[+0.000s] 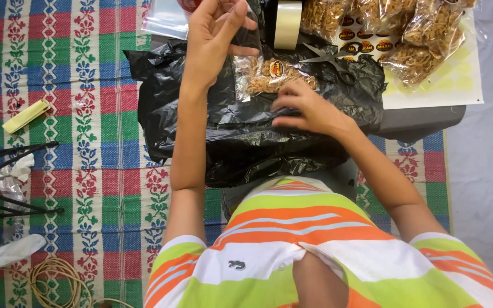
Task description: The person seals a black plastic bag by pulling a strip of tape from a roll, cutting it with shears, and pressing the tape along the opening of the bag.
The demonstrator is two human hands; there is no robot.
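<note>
My left hand [215, 37] is raised over the black plastic bag [241, 134] and pinches the top of a clear packet of golden fried snack [266, 77] with a round sticker on it. My right hand [309, 108] rests lower, fingers curled against the bottom of that packet and the black plastic. The packet hangs tilted between the two hands.
A tape roll [287, 24], scissors [332, 60], several filled snack packets [423, 40] and a sticker sheet [446, 85] lie on a low grey table [423, 120]. Empty clear bags [166, 20] sit at top. A patterned mat [87, 142], yellow item [25, 116] and rubber bands [58, 285] lie left.
</note>
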